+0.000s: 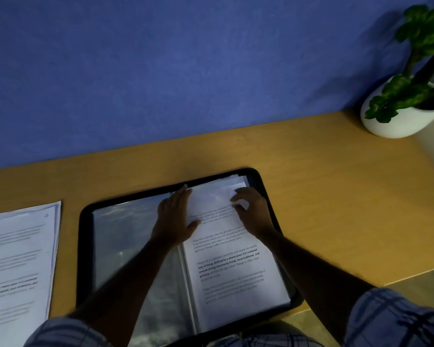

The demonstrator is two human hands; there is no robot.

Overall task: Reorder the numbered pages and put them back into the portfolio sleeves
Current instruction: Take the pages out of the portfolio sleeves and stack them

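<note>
Flanking the portfolio (84, 246): loose pages (18, 259), potted plant (398, 118); left hand (173, 216) flat, right hand (253, 211) seemingly pinching sheet (226, 261).

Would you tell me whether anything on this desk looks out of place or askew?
Nothing looks spilled or damaged. The open portfolio lies at an angle to the desk, and the sheets near its top right corner, by the right hand, show staggered edges. The loose stack on the left is slightly fanned.
</note>
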